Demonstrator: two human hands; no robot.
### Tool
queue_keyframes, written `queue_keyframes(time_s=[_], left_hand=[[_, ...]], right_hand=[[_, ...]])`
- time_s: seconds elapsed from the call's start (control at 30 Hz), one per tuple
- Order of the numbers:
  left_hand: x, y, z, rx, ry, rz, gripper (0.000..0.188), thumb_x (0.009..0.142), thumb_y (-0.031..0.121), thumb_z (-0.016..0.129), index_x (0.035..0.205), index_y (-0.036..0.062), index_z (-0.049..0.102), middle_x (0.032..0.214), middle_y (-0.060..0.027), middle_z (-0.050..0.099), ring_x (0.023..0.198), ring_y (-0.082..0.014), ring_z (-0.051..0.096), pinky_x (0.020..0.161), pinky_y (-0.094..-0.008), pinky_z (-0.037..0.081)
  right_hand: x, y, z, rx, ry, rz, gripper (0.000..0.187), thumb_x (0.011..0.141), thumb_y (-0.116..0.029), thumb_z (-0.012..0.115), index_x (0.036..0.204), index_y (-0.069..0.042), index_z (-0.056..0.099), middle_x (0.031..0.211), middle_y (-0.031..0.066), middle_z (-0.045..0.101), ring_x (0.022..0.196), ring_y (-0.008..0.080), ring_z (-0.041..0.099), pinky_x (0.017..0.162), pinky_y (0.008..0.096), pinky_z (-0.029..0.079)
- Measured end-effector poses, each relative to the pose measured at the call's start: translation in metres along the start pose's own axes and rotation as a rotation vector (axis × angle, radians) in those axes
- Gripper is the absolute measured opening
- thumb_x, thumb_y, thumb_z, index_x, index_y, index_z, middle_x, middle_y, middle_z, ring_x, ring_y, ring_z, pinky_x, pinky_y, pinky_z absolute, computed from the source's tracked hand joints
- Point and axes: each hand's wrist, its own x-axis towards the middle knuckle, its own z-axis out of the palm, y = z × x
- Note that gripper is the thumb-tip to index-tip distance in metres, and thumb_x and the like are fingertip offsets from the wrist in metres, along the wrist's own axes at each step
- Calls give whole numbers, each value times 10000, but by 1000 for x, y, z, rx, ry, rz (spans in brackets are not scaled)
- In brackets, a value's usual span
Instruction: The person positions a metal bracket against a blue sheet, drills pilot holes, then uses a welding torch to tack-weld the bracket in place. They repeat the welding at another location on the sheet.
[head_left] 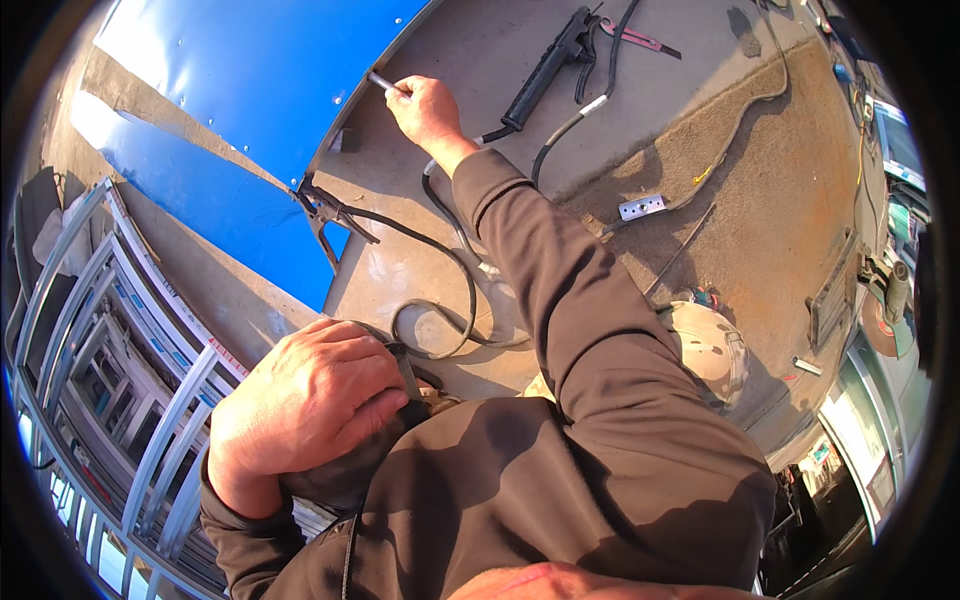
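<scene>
A slim silver-grey stick (384, 83) is pinched in my right hand (425, 112), which is closed. Its far end meets the edge of a blue sheet panel (270, 80), where small fasteners line the border. My left hand (310, 405) lies over my bent knee, back up and holding nothing; its fingertips are partly hidden. Between the hands, a metal clamp (322, 208) sits at the panel's corner with a black cable (470, 285) running from it. Right of my right hand lies a black electrode holder (548, 80) on the concrete.
Beyond the electrode holder lies a red-handled tool (640, 38). A white socket box (642, 207) ends a cord on the right, near a tan shoe (708, 345). Metal frames (150, 400) are stacked at lower left. An angle grinder (885, 300) shows at far right.
</scene>
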Motion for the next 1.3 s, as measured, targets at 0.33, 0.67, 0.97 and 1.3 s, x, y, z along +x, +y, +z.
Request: queue_keyframes(time_s=[0.33, 0.67, 0.97, 1.3], left_hand=[[9, -8, -9, -4, 1, 216, 147, 878, 160, 668, 862, 15, 647, 812, -126, 619, 823, -329, 601, 771, -417, 487], [26, -6, -11, 38, -130, 355, 148, 885, 158, 684, 897, 12, 669, 878, -126, 668, 869, -325, 634, 825, -413, 507], [39, 3, -11, 68, -111, 242, 155, 890, 180, 653, 863, 28, 664, 840, -129, 650, 877, -326, 625, 848, -418, 495], [72, -18, 40, -240, 550, -161, 243, 890, 80, 655, 1120, 5, 642, 1104, -154, 658, 985, -295, 646, 883, -370, 506]], right_hand=[[15, 21, -135, -535, -24, -152, 267, 888, -345, 612, 973, -107, 698, 883, 106, 727, 850, 317, 699, 758, 405, 541], [-62, 102, -298, -795, 599, 513, 285, 874, -267, 653, 1073, -64, 669, 1108, 160, 681, 1051, 344, 641, 897, 448, 495], [8, 51, -145, -484, 213, 472, 698, 812, -425, 744, 1271, 29, 480, 1145, 223, 666, 1058, 374, 665, 887, 453, 533], [17, -42, -167, 630, 250, 753, 232, 713, -174, 675, 653, 3, 538, 603, 94, 559, 492, 196, 557, 427, 361, 411]])
